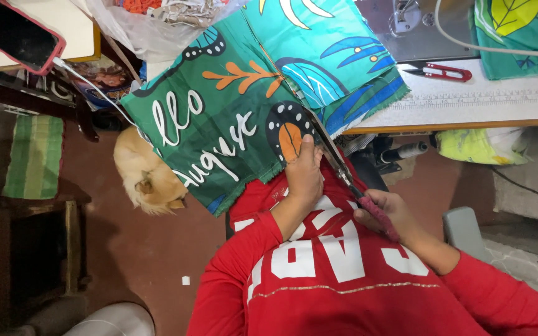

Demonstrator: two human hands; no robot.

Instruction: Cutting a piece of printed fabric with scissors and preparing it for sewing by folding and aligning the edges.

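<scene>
A green and teal printed fabric with leaves and white lettering hangs off the sewing table edge onto my lap. My left hand presses flat on the fabric's lower edge, thumb up. My right hand grips the handles of a pair of scissors, whose blades run up along the fabric's right edge beside my left hand. I wear a red long-sleeved shirt.
A white table holds a sewing machine, small red thread snips and more green fabric. A tan dog lies on the floor at left. A pink-cased phone sits on a ledge, cable attached. A striped green cloth hangs at left.
</scene>
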